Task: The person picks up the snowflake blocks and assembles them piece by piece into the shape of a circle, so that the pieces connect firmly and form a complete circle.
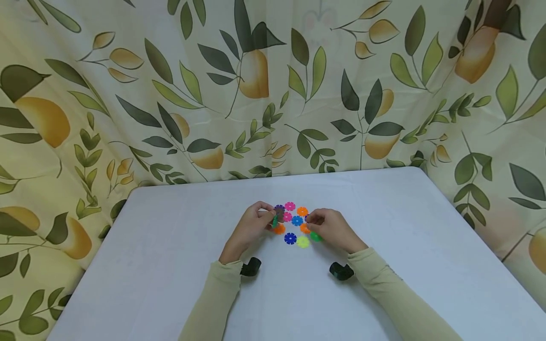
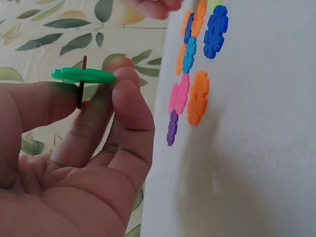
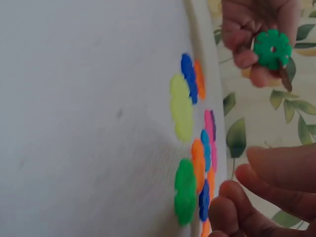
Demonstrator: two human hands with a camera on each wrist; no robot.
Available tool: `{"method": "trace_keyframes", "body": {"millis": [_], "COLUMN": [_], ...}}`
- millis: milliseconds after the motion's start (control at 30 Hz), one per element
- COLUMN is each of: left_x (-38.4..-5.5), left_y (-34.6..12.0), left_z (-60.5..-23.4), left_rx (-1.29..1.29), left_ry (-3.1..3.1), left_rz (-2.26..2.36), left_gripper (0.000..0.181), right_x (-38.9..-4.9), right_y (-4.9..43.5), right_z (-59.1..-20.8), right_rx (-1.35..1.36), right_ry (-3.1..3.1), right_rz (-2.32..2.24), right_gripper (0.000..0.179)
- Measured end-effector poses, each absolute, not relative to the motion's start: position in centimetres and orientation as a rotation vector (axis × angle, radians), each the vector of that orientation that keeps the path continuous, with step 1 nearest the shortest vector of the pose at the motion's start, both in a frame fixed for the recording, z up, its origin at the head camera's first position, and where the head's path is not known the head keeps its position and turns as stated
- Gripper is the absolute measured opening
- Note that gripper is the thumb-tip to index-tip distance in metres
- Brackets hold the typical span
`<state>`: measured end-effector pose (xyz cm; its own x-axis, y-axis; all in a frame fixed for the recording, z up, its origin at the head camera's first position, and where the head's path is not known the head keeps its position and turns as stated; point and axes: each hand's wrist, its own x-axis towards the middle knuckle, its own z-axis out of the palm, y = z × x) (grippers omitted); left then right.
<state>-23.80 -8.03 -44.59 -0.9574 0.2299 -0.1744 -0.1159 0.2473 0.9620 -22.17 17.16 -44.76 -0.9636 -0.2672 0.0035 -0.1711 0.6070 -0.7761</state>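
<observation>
My left hand (image 1: pixel 250 226) pinches a green snowflake-shaped plastic disc (image 2: pixel 81 75) between thumb and fingers, above the table. A brown disc (image 3: pixel 286 79) is slotted crosswise through the green one; it shows edge-on in the left wrist view. My right hand (image 1: pixel 334 229) is over the right side of the loose discs, its fingers loosely bent. In the right wrist view its fingertips (image 3: pixel 223 215) are close to a dark blue disc (image 3: pixel 204 200) and an orange disc (image 3: pixel 198 164), and nothing shows between thumb and fingers. A light green disc (image 3: pixel 185 192) lies nearby.
Several loose discs lie between the hands, among them a pink disc (image 1: pixel 290 206), a light blue disc (image 1: pixel 297 220), a dark blue disc (image 1: pixel 290 238) and a yellow-green disc (image 1: pixel 303 242). Under them is a white-covered table (image 1: pixel 170 265). A leaf-print curtain (image 1: pixel 273 118) hangs behind it.
</observation>
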Motion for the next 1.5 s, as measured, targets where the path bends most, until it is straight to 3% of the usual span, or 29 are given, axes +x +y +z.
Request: {"method": "trace_keyframes", "body": {"millis": [433,633,800,1500], "left_x": [-23.5,-23.5,-23.5,-23.2], "left_y": [-8.1,-8.0,-7.8,-6.7], "left_z": [-44.3,-44.2,-44.1,-44.2], "left_rx": [0.243,0.212,0.202,0.250], "left_ry": [2.153,2.128,2.120,2.175], "left_rz": [1.878,1.876,1.857,1.685], "left_gripper": [0.030,0.021,0.014,0.021], "right_x": [-21.3,-21.0,-20.9,-20.9], "right_y": [19.1,20.1,20.9,18.8], "right_z": [-45.1,-45.0,-45.2,-43.9], "right_rx": [-0.481,-0.438,-0.436,-0.453], "right_ry": [2.738,2.730,2.774,2.727], "right_rz": [-1.028,-1.094,-1.156,-1.471], "right_gripper": [0.015,0.021,0.016,0.009]}}
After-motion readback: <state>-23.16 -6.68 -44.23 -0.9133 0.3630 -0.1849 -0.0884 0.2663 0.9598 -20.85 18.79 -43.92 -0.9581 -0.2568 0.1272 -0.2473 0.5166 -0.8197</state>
